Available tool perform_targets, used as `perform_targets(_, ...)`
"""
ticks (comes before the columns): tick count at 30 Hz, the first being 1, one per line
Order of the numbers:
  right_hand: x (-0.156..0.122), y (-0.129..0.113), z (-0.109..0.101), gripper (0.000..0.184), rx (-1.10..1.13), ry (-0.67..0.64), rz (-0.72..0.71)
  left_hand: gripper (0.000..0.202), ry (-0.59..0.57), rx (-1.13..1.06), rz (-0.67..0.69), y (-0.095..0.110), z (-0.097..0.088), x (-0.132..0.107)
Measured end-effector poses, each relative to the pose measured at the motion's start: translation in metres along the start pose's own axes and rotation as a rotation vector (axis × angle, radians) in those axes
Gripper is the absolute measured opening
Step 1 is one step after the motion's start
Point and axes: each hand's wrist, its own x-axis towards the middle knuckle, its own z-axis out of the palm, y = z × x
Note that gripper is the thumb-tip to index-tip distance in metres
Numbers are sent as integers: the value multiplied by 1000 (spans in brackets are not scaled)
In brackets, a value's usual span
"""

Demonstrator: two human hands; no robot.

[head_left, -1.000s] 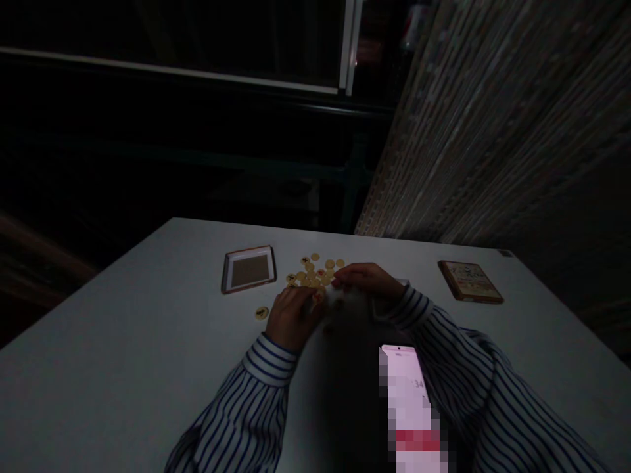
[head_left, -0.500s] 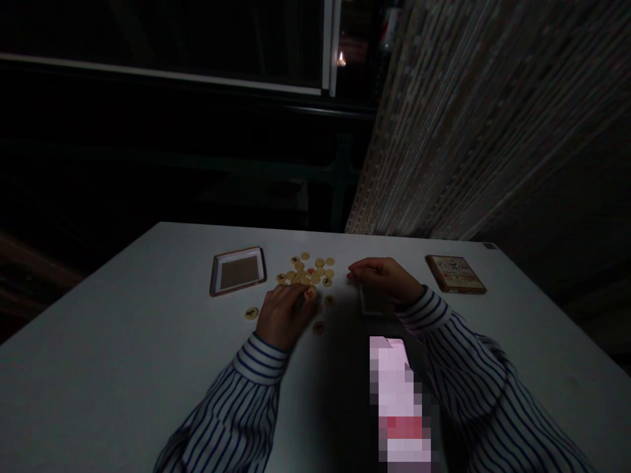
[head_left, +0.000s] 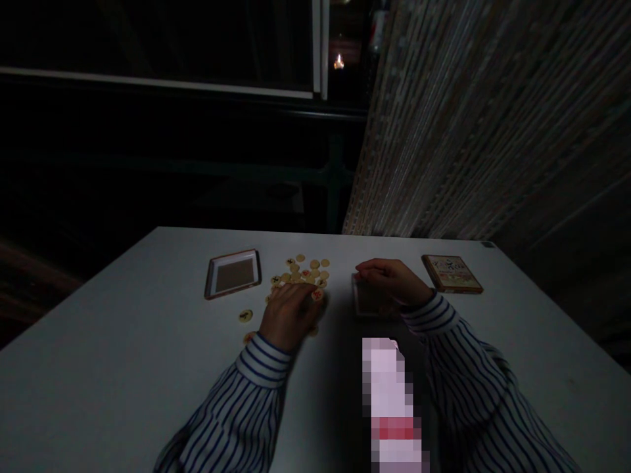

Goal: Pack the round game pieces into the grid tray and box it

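Observation:
My left hand (head_left: 288, 315) is closed with a Chinese chess piece (head_left: 317, 295) at its fingertips, a round pale disc with a red character. Just beyond the hand lies a loose heap of similar pieces (head_left: 294, 269), some with black or red characters and some blank side up. One piece with a black mark (head_left: 245, 316) lies apart to the left. My right hand (head_left: 392, 279) hovers over a shallow dark tray (head_left: 367, 301), its fingers curled together. What they hold, if anything, is hidden. The hand covers part of the tray.
An open shallow box part (head_left: 235, 274) lies at the left, and a closed printed box (head_left: 452, 273) at the right. A lit, blurred-out phone (head_left: 389, 387) rests on the white table (head_left: 98, 341) between my forearms. A string curtain (head_left: 424, 125) hangs beyond the far edge.
My left hand has moved slightly right relative to the heap, carrying the piece with the red character. My right hand has shifted a little right over the tray. The view has turned slightly.

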Motion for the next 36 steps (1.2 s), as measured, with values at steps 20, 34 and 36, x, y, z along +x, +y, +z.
perform_targets(20,-7,13,-18,16,-327,-65,-122,22,-64,-33,35,35,29,20)
perform_targets(34,-8,23,-31,21,-463,-77,-203,19,-5,-113,-23,56,61,29)
perform_targets(36,-8,24,-32,17,-499,-78,-204,20,-18,-114,-51,58,63,28)
